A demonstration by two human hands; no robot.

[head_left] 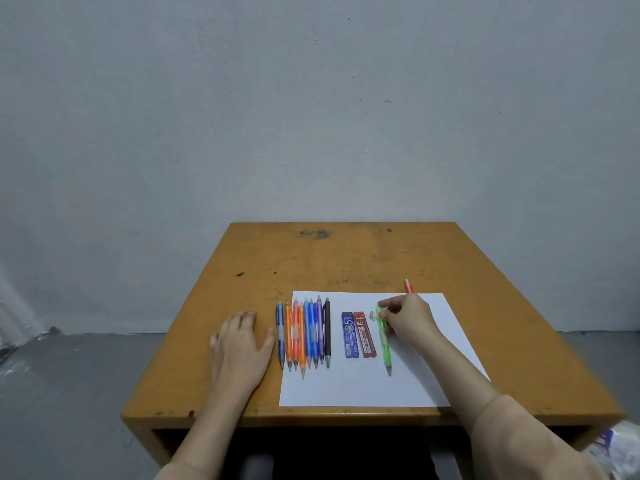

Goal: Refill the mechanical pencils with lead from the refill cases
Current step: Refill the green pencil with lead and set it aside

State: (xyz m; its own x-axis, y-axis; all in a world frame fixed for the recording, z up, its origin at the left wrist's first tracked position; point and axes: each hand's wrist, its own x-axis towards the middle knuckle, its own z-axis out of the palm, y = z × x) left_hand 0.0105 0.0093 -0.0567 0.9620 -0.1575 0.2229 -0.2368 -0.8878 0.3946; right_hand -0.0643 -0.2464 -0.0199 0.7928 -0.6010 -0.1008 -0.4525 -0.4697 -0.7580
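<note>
Fingers of the right hand pinch the green pencil at its far end on the paper — left hand lies flat by its left edge, fingers together.

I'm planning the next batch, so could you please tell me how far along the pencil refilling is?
Early, it seems. Done: nothing confirmable; a red pencil shows beyond the right hand. In hand: that hand pinches the green pencil at its top end, a small white piece beside it; the left hand rests flat. Left: the blue refill case and red refill case lie untouched, eight pencils wait in a row.
</note>
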